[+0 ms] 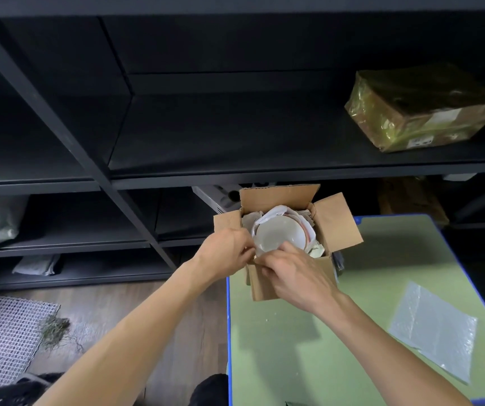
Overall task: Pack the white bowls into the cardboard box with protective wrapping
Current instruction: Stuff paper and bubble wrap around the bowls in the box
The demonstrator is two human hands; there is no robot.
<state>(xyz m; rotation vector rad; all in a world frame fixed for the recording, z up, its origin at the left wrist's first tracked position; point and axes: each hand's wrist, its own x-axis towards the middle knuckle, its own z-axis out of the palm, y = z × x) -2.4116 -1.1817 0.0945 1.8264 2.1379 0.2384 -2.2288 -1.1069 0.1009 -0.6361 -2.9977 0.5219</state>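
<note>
An open cardboard box (337,227) stands at the far left corner of the green table (308,347). Inside it a white bowl (279,234) sits mouth up, nested in white wrapping paper (270,215) with crumpled paper around it. My left hand (226,253) and my right hand (296,273) meet at the box's near rim. Both pinch the edge of the wrapping paper at the bowl's near side. Whether more bowls lie below is hidden.
A sheet of bubble wrap (434,329) lies on the table at the right. Black shelving (206,127) rises behind, with a taped brown parcel (419,109) on it. Left of the table is wooden floor with a mesh mat (4,335).
</note>
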